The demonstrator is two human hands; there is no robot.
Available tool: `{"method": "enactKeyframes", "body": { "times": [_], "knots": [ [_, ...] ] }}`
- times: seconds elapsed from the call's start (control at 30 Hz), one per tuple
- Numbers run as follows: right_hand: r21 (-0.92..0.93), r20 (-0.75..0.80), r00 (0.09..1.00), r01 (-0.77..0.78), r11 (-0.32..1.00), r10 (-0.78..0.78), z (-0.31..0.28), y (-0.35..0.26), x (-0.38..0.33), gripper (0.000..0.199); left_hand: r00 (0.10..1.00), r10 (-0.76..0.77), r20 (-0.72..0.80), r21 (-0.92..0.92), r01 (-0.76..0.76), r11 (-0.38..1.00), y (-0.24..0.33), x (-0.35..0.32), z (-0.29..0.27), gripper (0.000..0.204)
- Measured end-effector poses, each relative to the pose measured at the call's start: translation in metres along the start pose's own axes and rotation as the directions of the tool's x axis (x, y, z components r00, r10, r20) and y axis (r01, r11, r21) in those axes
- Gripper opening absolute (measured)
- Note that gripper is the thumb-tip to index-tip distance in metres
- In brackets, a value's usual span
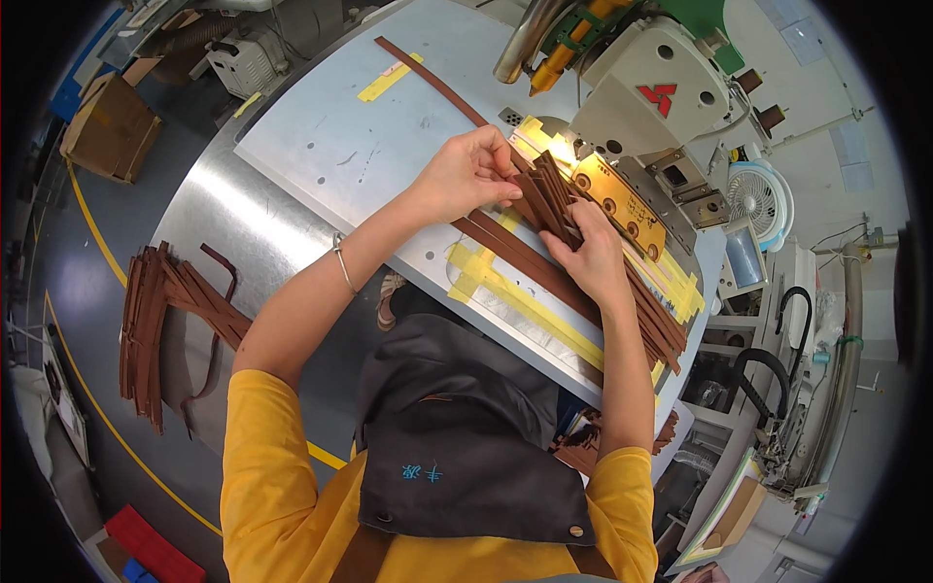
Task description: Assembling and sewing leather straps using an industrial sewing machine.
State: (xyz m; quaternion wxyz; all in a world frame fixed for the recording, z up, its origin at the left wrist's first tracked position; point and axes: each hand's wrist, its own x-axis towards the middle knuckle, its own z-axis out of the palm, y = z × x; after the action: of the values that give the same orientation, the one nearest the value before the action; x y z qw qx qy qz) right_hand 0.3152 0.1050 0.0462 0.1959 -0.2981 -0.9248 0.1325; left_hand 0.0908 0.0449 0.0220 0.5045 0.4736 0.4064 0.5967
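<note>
A bundle of narrow brown strips (551, 194), looking like leather straps, lies in my right hand (589, 255), with fingers and thumb wrapped round it. Its long ends run down to the right along the table edge. At the bundle's upper end my left hand (471, 173) is closed, thumb and fingertips pinching what looks like one brown strip; the exact grip is partly hidden. One long brown strip (437, 85) stretches from beside my left hand to the far left of the grey table plate (321, 136). Another flat brown strip (544, 268) lies below the bundle.
A sewing machine (651, 92) stands just beyond my hands, with a brass-coloured plate (622, 206) near the bundle. Yellow tape (496, 277) marks the table. More brown strips (146, 330) hang at the left. A small fan (756, 202) stands right; a cardboard box (115, 128) sits far left.
</note>
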Motion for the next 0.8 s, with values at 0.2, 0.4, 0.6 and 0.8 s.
{"method": "enactKeyframes", "body": {
  "times": [0.2,0.4,0.6,0.8],
  "knots": [
    [-0.030,-0.007,1.000,-0.017,0.999,0.016,0.002,-0.006,0.001,0.034,0.998,-0.057,-0.027,-0.188,0.051,0.981,0.006,-0.003,0.014,0.027],
    [-0.041,-0.014,1.000,-0.015,0.999,0.015,0.001,-0.004,0.002,0.027,0.991,-0.119,-0.054,0.048,0.122,0.991,0.010,0.001,-0.008,0.014],
    [0.004,-0.005,0.999,-0.046,0.999,0.046,0.002,0.002,0.001,0.026,0.973,0.218,0.076,0.848,-0.178,0.499,-0.009,-0.003,-0.011,0.010],
    [0.014,0.004,0.998,-0.061,0.998,0.061,0.001,0.001,0.001,0.026,0.959,0.227,0.168,0.824,-0.263,0.502,-0.008,0.004,-0.018,0.012]
  ]
}}
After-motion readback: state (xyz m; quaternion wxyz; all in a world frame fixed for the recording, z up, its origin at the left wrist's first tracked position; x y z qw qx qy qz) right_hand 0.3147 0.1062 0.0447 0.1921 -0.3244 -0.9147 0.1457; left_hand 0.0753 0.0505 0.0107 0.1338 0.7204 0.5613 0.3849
